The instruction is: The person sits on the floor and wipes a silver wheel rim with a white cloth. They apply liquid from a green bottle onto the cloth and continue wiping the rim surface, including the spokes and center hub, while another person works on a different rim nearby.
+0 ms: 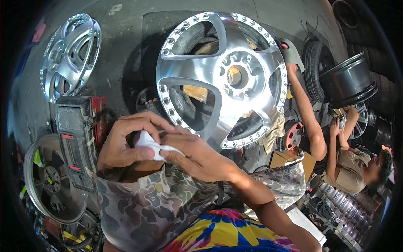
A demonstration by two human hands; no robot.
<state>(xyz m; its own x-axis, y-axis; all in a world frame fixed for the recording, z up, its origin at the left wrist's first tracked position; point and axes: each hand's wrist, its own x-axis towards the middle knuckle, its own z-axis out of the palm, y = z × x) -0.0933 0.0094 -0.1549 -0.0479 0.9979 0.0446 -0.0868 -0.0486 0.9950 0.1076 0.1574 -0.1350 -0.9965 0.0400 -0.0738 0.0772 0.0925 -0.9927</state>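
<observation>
A small crumpled white cloth [152, 145], perhaps a paper wipe, is bunched between my two hands over my lap. The fingers of my left hand [128, 138] curl round it, the thumb pressing from below. My right hand [197, 153] pinches its other side, so the two hands touch. Just beyond them stands a large polished silver wheel rim [189, 69], tilted toward me, with wide spokes and small bolts round its edge. My hands are close to its lower left edge; overlapping fingers hide part of the cloth.
On the left are a scuffed toolbox [74, 138], another silver wheel [69, 61] and a grey rim [31, 180]. At right lie a tyre [312, 69], a dark wheel barrel [348, 82], a red disc [294, 136] and a cardboard box [308, 164]. Another person [350, 170] works there.
</observation>
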